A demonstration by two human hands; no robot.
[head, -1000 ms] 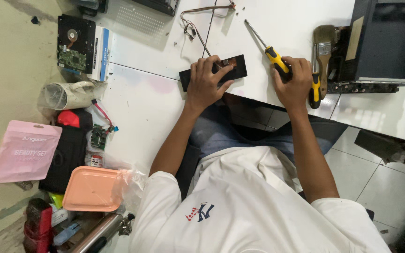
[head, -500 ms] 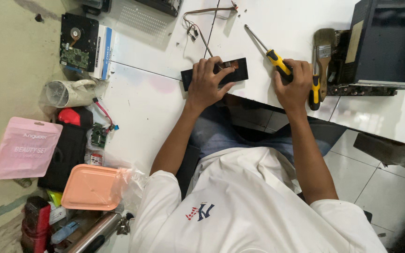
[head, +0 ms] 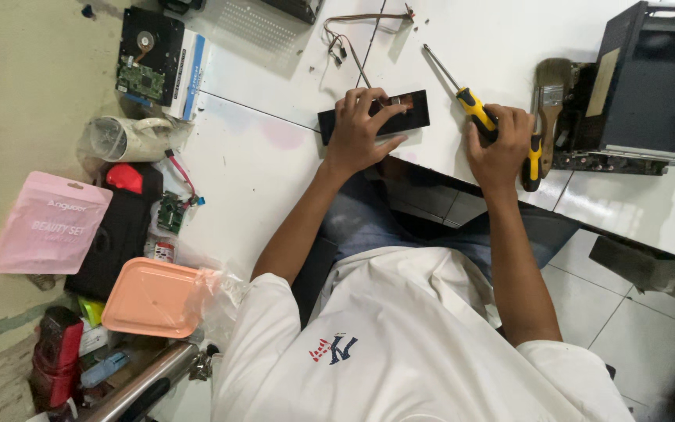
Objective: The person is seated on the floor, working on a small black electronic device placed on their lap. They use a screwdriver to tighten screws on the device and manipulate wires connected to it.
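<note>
At far left a pink pouch [head: 48,224] and an orange lid [head: 152,297] lie idle. Upper centre, the left hand [head: 361,125] presses spread fingers on a black flat module [head: 374,118] near the table edge [head: 439,168]. Right of it, the right hand [head: 501,141] grips a yellow-handled screwdriver [head: 462,90]. A slipping tip could gouge the module or push it off.

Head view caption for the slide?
Left hand presses a black panel on the white table; right hand grips a yellow-handled screwdriver.
</note>
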